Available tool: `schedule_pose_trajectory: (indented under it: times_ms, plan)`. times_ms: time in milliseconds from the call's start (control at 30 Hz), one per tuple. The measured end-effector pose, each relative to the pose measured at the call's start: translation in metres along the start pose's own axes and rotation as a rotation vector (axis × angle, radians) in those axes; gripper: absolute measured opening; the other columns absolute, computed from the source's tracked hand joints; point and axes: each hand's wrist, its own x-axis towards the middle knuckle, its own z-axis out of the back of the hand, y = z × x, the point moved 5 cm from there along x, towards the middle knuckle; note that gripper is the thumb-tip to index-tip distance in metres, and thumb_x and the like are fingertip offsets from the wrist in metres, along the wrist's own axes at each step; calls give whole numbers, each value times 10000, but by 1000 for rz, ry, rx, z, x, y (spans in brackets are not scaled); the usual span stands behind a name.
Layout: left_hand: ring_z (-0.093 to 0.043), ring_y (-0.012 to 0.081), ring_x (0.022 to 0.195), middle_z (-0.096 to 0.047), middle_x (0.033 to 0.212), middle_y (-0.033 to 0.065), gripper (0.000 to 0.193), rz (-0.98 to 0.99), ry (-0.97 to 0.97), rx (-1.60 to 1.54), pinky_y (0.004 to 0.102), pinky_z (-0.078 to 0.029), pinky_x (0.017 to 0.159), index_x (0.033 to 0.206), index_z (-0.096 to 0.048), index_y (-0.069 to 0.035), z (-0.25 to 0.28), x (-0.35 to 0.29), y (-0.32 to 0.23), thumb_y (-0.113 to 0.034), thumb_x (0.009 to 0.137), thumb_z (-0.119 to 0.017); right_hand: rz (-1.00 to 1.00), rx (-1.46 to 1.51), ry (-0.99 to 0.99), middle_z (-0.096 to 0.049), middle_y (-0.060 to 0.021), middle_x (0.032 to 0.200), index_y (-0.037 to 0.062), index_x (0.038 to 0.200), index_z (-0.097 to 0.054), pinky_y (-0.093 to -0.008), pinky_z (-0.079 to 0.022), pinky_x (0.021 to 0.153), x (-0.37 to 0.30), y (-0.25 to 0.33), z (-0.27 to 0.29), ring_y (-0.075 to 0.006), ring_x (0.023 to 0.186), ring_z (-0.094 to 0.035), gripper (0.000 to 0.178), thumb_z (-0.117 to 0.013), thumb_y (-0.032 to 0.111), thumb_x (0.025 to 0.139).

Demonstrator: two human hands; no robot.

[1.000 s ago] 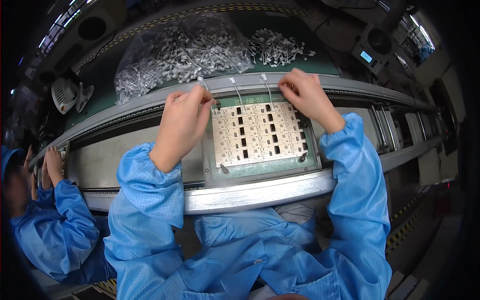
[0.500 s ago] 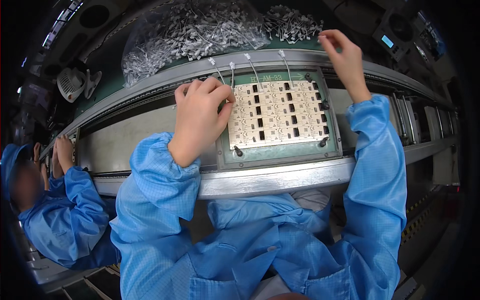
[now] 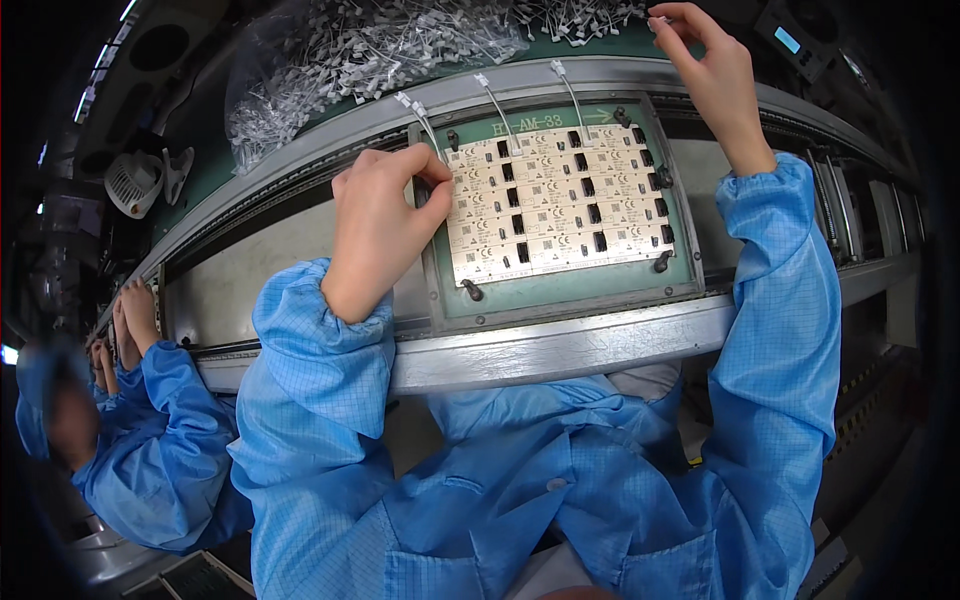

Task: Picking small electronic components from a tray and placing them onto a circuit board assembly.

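Note:
In front of me a green fixture plate (image 3: 560,290) carries a panel of cream-coloured circuit boards (image 3: 555,205) with black components in columns. Several short white cables (image 3: 497,108) stick out past its far edge, their white plugs resting on or over the metal rail. At the panel's left edge is my left hand (image 3: 385,215), thumb and forefinger closed together; what lies between them is hidden. My right hand (image 3: 718,85) is raised at the far right, beyond the rail, pinching a small white connector (image 3: 656,23) at its fingertips.
A clear plastic bag (image 3: 300,90) spills a heap of white connector cables (image 3: 410,50) behind the rail. The metal front rail (image 3: 560,345) runs between me and the plate. A small white fan (image 3: 135,185) stands at far left; a blue-clad co-worker (image 3: 165,430) works at left.
My right hand has moved slightly farther away and to the right, up from the cable heap's edge. My left hand stays at the panel's left edge, its fingers drawn closer together. The view has shifted slightly.

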Motion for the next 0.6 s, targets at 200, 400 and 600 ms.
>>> schedule_pose_trajectory:
  times_ms: [200, 400, 600]
  plan:
    - [-566, 237, 927, -679, 829, -33, 72, -23, 3, 9, 409, -366, 860, 823, -704, -124, 3, 2, 0, -160, 762, -716, 2, -17, 13, -637, -71, 657, -26, 913, -636, -258, -440, 531, 0, -20, -1, -101, 570, -584, 108, -639, 82, 904]
    - [-502, 241, 1001, -629, 950, -33, 66, 70, 81, 13, 404, -344, 896, 797, -745, -140, 4, 7, 10, -192, 758, -745, 7, -32, 15, -640, -73, 666, -30, 910, -640, -253, -436, 530, 0, -19, 0, -90, 571, -574, 114, -640, 84, 905]
    - [-492, 239, 990, -620, 925, -29, 87, 101, 106, -8, 405, -341, 908, 811, -758, -141, 3, 7, 17, -208, 755, -752, 8, -33, 21, -643, -70, 670, -39, 915, -640, -254, -435, 529, -1, -15, -3, -88, 573, -572, 122, -639, 83, 906]
